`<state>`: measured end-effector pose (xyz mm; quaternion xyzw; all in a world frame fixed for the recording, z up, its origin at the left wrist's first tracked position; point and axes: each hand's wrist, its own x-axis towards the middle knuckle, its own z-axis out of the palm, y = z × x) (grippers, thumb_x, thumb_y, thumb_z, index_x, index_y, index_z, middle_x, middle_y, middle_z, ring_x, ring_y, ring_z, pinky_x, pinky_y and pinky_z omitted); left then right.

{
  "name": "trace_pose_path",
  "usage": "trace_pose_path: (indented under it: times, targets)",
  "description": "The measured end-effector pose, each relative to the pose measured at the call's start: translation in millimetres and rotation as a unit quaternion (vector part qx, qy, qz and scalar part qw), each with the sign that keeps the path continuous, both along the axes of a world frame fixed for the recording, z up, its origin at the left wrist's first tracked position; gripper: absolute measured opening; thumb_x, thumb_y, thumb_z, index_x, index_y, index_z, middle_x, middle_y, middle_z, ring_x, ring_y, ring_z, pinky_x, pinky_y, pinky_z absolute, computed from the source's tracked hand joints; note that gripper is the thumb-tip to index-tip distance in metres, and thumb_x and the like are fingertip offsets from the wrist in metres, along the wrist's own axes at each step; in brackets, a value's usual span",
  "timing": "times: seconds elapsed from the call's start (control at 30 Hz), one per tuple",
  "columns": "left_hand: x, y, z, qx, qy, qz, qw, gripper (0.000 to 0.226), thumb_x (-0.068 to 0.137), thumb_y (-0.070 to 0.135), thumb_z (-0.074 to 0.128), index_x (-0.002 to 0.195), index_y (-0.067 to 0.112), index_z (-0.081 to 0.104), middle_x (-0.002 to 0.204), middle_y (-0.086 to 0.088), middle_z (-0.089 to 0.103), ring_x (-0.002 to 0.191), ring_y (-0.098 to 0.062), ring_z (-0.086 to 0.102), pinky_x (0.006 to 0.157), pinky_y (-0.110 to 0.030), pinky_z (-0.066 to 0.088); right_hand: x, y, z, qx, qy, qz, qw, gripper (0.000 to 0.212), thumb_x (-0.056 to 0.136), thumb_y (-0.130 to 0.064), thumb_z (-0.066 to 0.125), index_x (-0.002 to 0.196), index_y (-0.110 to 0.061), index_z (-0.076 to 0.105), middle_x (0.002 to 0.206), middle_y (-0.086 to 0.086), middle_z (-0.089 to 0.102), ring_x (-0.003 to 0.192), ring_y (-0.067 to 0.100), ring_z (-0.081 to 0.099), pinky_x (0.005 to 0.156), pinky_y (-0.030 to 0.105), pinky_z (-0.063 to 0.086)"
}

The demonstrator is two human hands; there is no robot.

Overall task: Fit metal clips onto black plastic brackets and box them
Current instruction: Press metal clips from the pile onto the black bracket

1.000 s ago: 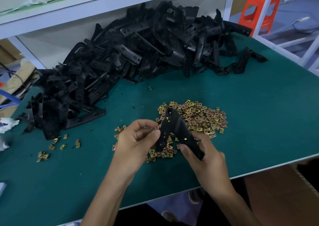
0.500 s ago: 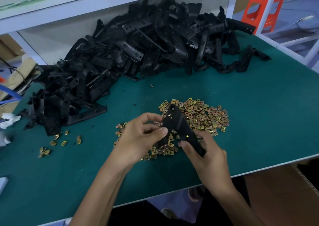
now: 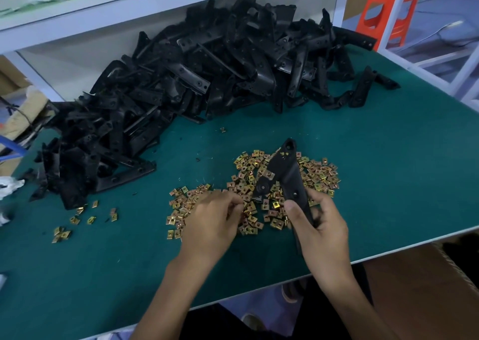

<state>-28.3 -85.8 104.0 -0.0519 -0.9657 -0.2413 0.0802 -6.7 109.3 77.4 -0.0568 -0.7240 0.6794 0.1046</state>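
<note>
Right hand [image 3: 320,232] fingers clenched round the lower arm of the black bracket [image 3: 286,173], held tilted over the clip pile [image 3: 318,176] on the green surface [image 3: 388,184]; left hand [image 3: 211,223] fingers curled down among the clips, cannot tell if grasping one; bracket heap [image 3: 207,80] behind.

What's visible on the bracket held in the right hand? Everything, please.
The bracket is black, matte and plastic-looking. It is forked: a long arm with a rounded tip pointing away, plus a shorter branch ending in a round boss. Two gold clips sit on it, one near the tip and one at the fork. The right hand grips its near end, thumb on its face, and holds it tilted above the loose clip pile.
</note>
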Motion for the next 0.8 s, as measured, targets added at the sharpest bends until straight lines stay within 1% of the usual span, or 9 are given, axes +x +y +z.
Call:
trace_pose_path:
  times: [0.13, 0.27, 0.33, 0.4, 0.47, 0.57, 0.63, 0.7, 0.8]
  targets:
    - [-9.0, 11.5, 1.3, -0.024, 0.012, -0.003, 1.000, 0.010, 0.097, 0.025, 0.064, 0.089, 0.021, 0.068, 0.079, 0.014, 0.050, 0.082, -0.014, 0.051, 0.074, -0.031, 0.040, 0.3, 0.7, -0.6, -0.007, -0.001, 0.001, 1.000, 0.023, 0.080, -0.056, 0.070, 0.101, -0.057, 0.061, 0.058, -0.014, 0.055, 0.052, -0.001, 0.046, 0.047, 0.013, 0.035]
    - [-19.9, 15.8, 3.6, -0.077, 0.007, 0.042, 0.996, 0.023, 0.098, 0.041, 0.062, 0.102, 0.021, 0.072, 0.092, 0.002, 0.063, 0.091, -0.021, 0.056, 0.077, -0.029, 0.034, 0.6, 0.6, -1.2, -0.012, -0.004, 0.002, 1.000, 0.022, 0.083, -0.052, 0.071, 0.102, -0.055, 0.061, 0.059, -0.013, 0.055, 0.054, -0.001, 0.046, 0.048, 0.013, 0.036]
    - [-23.2, 19.4, 3.3, -0.116, -0.012, 0.046, 0.992, 0.028, 0.098, 0.047, 0.060, 0.102, 0.021, 0.070, 0.094, 0.002, 0.061, 0.094, -0.021, 0.056, 0.077, -0.031, 0.035, 0.0, 0.5, -1.7, -0.015, -0.006, 0.001, 1.000, 0.022, 0.082, -0.052, 0.071, 0.102, -0.055, 0.062, 0.059, -0.013, 0.055, 0.054, -0.001, 0.046, 0.049, 0.014, 0.037]
    - [-23.6, 22.0, 3.5, -0.099, -0.025, 0.048, 0.994, 0.024, 0.096, 0.045, 0.063, 0.096, 0.022, 0.066, 0.089, 0.007, 0.055, 0.092, -0.019, 0.056, 0.074, -0.031, 0.036, -0.3, 0.2, -2.1, -0.018, -0.008, 0.003, 1.000, 0.024, 0.081, -0.055, 0.071, 0.103, -0.055, 0.062, 0.059, -0.012, 0.055, 0.054, 0.001, 0.046, 0.049, 0.017, 0.038]
    - [-23.4, 19.8, 5.5, -0.023, -0.046, 0.061, 0.997, 0.014, 0.095, 0.039, 0.067, 0.092, 0.026, 0.062, 0.086, 0.012, 0.059, 0.085, -0.012, 0.059, 0.070, -0.025, 0.041, -0.2, 0.9, -3.8, -0.018, -0.009, 0.007, 1.000, 0.026, 0.080, -0.058, 0.069, 0.104, -0.054, 0.062, 0.059, -0.011, 0.054, 0.054, 0.003, 0.046, 0.049, 0.023, 0.039]
    - [-21.4, 10.2, 15.7, 0.126, -0.073, 0.085, 0.986, 0.011, 0.094, 0.035, 0.068, 0.088, 0.031, 0.059, 0.081, 0.017, 0.066, 0.072, 0.003, 0.061, 0.059, -0.009, 0.041, -0.2, 1.4, -7.0, -0.006, -0.007, 0.013, 1.000, 0.027, 0.079, -0.062, 0.068, 0.105, -0.055, 0.060, 0.060, -0.011, 0.055, 0.053, 0.004, 0.046, 0.049, 0.026, 0.039]
    - [-20.1, 3.6, 26.9, 0.248, -0.071, 0.092, 0.962, 0.003, 0.095, 0.032, 0.069, 0.097, 0.032, 0.067, 0.085, 0.014, 0.073, 0.079, 0.004, 0.066, 0.065, -0.009, 0.045, 0.3, 1.4, -8.4, 0.004, -0.002, 0.015, 1.000, 0.031, 0.079, -0.064, 0.067, 0.107, -0.053, 0.060, 0.063, -0.012, 0.059, 0.054, 0.002, 0.049, 0.050, 0.023, 0.040]
    - [-16.6, -1.3, 38.1, 0.355, -0.060, 0.081, 0.929, 0.014, 0.096, 0.022, 0.068, 0.104, 0.032, 0.073, 0.093, 0.015, 0.076, 0.086, 0.002, 0.069, 0.073, -0.012, 0.050, 0.9, 0.3, -8.8, 0.019, 0.003, 0.020, 1.000, 0.033, 0.080, -0.064, 0.067, 0.109, -0.050, 0.060, 0.073, -0.013, 0.067, 0.059, 0.002, 0.055, 0.051, 0.018, 0.042]
    - [-12.4, -3.6, 50.9, 0.429, -0.058, 0.046, 0.900, 0.024, 0.095, 0.012, 0.068, 0.102, 0.033, 0.078, 0.098, 0.009, 0.077, 0.093, -0.002, 0.069, 0.080, -0.014, 0.052, 3.0, -2.6, -9.8, 0.053, 0.005, 0.036, 0.998, 0.031, 0.083, -0.058, 0.070, 0.111, -0.049, 0.060, 0.088, -0.018, 0.073, 0.074, 0.001, 0.067, 0.057, 0.015, 0.047]
